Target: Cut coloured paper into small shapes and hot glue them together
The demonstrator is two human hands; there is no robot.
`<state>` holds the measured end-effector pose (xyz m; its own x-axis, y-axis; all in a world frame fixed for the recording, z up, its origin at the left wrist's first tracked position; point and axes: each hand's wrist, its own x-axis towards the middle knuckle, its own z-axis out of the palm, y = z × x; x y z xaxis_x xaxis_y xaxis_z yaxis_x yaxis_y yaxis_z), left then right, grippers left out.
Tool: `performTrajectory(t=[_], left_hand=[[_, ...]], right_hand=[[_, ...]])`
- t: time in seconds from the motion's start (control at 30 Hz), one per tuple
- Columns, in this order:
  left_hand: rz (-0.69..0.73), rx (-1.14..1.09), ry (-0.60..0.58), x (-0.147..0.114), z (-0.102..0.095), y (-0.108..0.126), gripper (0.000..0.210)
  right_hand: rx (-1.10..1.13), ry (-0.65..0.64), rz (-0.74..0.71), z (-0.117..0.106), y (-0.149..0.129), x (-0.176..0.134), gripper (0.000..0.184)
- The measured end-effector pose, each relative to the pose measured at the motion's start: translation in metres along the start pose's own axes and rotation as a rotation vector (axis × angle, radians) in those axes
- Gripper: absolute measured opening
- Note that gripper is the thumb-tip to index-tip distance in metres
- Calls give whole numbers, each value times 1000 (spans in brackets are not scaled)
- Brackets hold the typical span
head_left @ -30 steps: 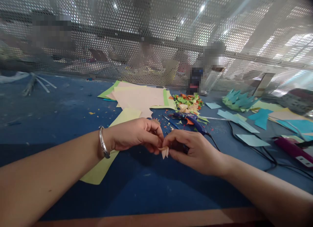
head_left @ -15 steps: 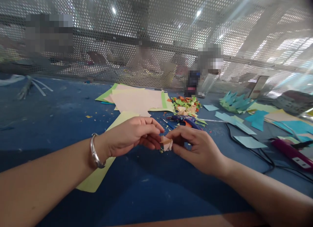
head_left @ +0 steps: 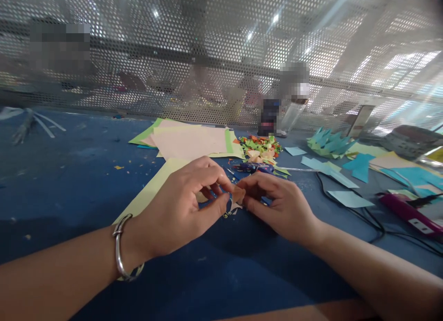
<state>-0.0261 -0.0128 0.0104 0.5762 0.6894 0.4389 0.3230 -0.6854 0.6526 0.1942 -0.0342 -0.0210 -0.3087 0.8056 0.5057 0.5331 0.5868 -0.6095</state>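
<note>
Between my two hands is a small peach-coloured folded paper piece (head_left: 237, 197), held just above the blue table (head_left: 194, 284). My left hand (head_left: 194, 203), with a silver bangle at the wrist, has thumb and fingers closed at the paper's left side. My right hand (head_left: 277, 201) pinches the right side of it between thumb and fingers. Tiny curled paper bits lie beneath the piece. Just beyond my fingers lies a dark blue glue gun (head_left: 256, 168), partly hidden. A yellow paper strip (head_left: 148, 189) runs under my left hand.
Paper sheets (head_left: 194, 140) are stacked at the back, beside a heap of colourful paper scraps (head_left: 261, 145). Rightward are a folded light-blue paper crown shape (head_left: 328, 143), blue paper pieces (head_left: 350, 199), a purple power strip (head_left: 410, 215) and black cables (head_left: 375, 222). A perforated metal screen (head_left: 166, 81) stands behind.
My left hand has turned, with its thumb now coming round to the near side of the paper. The paper has tilted between my fingers. The view has shifted slightly.
</note>
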Motion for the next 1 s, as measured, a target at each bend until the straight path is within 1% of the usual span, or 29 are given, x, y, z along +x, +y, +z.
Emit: performTrajectory(t=[0.13,0.4,0.6,0.77,1.0], left_hand=[[8,32,5,0,1,0,7],[-62,17,17,0,2,-1,10],[-38,38,17,-2,1,-1,11],[-7,69,22,-2,3,0,9],[-8,104,27,-4,4,-1,9]], right_hand=[[-3,4,11,1,1,0,14],[-7,-1,11,1,2,-1,13],[-1,-4,14,1,1,0,14],[-15,8,-11,2,2,0,14],[-5,6,-17,1,4,0,16]])
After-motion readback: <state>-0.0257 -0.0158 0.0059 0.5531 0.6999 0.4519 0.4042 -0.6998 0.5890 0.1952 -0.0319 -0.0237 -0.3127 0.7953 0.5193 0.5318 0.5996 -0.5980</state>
